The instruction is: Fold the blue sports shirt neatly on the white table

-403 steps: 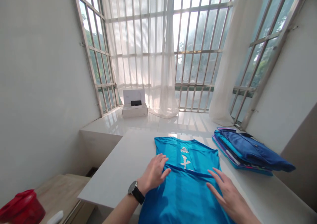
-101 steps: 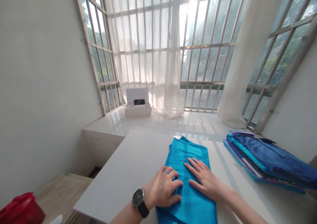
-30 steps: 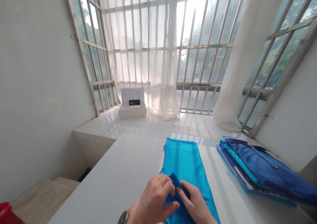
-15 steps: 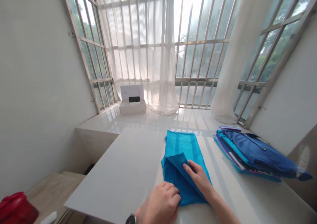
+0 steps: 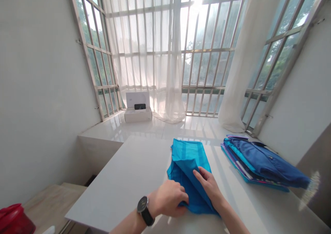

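Note:
A bright blue piece of folded fabric (image 5: pixel 190 150), perhaps a garment, lies on the white table, its near part lifted into a loose flap. My left hand (image 5: pixel 172 196), with a black watch on the wrist, has its fingers curled around the near left edge of the fabric. Part of those fingertips is hidden. Thumb and fingers of my right hand (image 5: pixel 207 184) pinch the raised flap from the right side. The fabric's far end rests flat on the table.
At the right sits a stack of folded clothes (image 5: pixel 263 161), a dark blue one on top. On the ledge behind stands an open white box (image 5: pixel 138 115) with a black phone-like object (image 5: pixel 140 106). A red object (image 5: pixel 17 218) is at lower left, below the white tabletop's edge (image 5: pixel 103 178).
My left hand has lifted a little and now hooks the fabric's near edge, with more of the wrist showing. The right hand keeps its pinch, and the flap stands slightly wider.

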